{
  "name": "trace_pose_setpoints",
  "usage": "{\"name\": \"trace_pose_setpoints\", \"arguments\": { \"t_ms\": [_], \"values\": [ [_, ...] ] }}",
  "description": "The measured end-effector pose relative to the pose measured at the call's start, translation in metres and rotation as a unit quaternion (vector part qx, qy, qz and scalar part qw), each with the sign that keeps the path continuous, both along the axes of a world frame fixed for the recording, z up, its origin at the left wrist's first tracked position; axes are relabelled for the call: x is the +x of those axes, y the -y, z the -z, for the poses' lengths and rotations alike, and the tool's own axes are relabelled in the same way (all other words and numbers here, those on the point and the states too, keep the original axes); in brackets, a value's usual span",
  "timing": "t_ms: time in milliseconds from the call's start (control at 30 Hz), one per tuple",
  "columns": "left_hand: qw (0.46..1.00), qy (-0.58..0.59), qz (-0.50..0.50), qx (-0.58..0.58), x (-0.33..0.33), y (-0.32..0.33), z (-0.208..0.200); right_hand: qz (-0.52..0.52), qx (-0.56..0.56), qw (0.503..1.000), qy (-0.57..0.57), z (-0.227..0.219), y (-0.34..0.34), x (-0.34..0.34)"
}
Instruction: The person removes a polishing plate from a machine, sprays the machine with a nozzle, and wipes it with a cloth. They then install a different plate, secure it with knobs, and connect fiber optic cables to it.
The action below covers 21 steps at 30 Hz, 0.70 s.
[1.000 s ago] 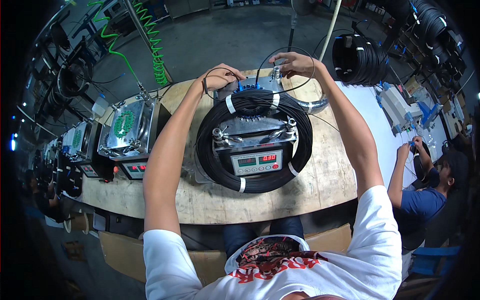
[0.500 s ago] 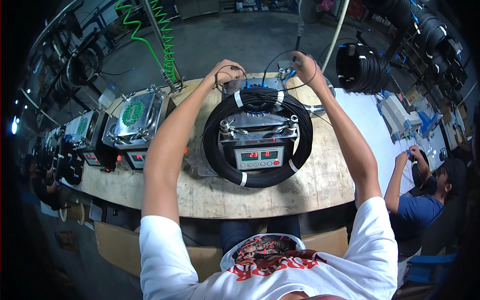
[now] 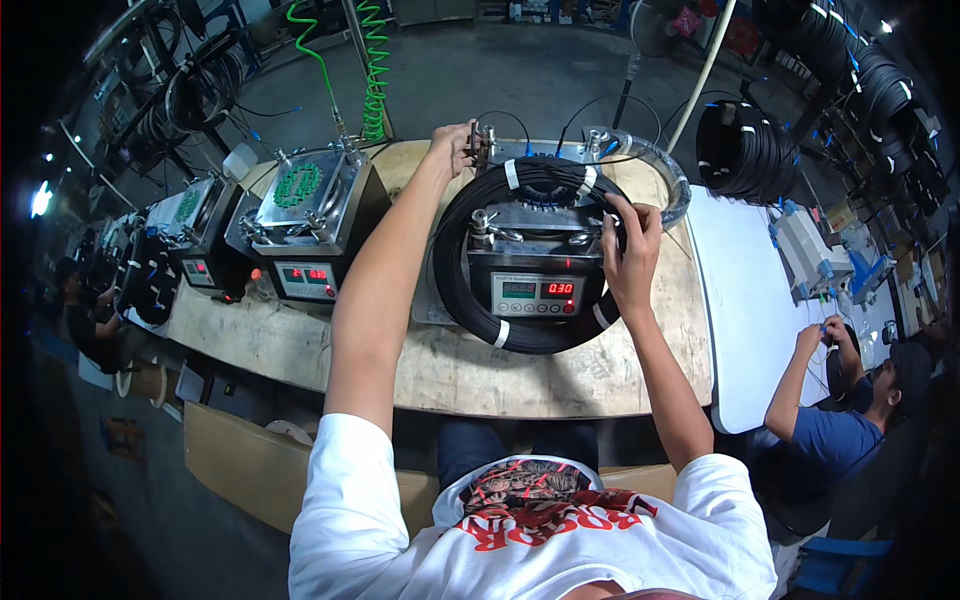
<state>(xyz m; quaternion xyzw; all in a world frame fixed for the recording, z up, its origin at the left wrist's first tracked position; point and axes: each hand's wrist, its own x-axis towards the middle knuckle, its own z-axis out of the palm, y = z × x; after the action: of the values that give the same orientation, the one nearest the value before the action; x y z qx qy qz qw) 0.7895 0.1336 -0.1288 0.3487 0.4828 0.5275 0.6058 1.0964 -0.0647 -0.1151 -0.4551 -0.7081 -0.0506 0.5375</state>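
Note:
In front of me stands a polishing machine (image 3: 535, 296) with a metal top, corner clamp knobs and a lit red display. A coil of black cable (image 3: 462, 318), bound with white bands, leans around its front. Blue connectors (image 3: 556, 152) on thin black leads sit along the fixture at the top. My left hand (image 3: 454, 150) is closed around the clamp knob at the far left corner. My right hand (image 3: 634, 250) reaches over the coil's right side, fingers closed at the near right clamp knob (image 3: 609, 222), which they partly hide.
Two similar machines (image 3: 318, 215) with green rings on top stand to the left on the wooden bench (image 3: 420, 375). A corrugated hose (image 3: 672, 180) curves behind on the right. Beyond a white table (image 3: 735, 300), a co-worker (image 3: 835, 420) handles something small. Green coiled air hoses (image 3: 373, 80) hang at the back.
My right hand has come from the far right corner to the near right knob. My left hand has closed around the far left knob. The display reading has changed, and my view has shifted.

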Motion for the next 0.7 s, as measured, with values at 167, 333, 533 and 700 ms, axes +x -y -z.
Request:
{"name": "trace_pose_setpoints", "arguments": {
  "t_ms": [167, 333, 533, 700],
  "values": [
    [0.984, 0.045, -0.166, 0.036, -0.012, 0.000, 0.020, 0.023, 0.073, 0.997, -0.016, 0.014, -0.002, -0.011],
    [0.985, 0.033, -0.165, 0.024, 0.017, 0.011, 0.005, 0.051, 0.052, 0.997, 0.006, 0.027, 0.000, 0.003],
    [0.978, 0.045, -0.192, 0.064, 0.009, 0.019, 0.006, 0.080, -0.010, 0.997, 0.015, 0.023, 0.011, -0.014],
    [0.975, 0.111, -0.180, 0.068, -0.001, 0.009, 0.007, 0.119, -0.015, 0.989, 0.085, 0.017, 0.018, -0.022]
  ]
}}
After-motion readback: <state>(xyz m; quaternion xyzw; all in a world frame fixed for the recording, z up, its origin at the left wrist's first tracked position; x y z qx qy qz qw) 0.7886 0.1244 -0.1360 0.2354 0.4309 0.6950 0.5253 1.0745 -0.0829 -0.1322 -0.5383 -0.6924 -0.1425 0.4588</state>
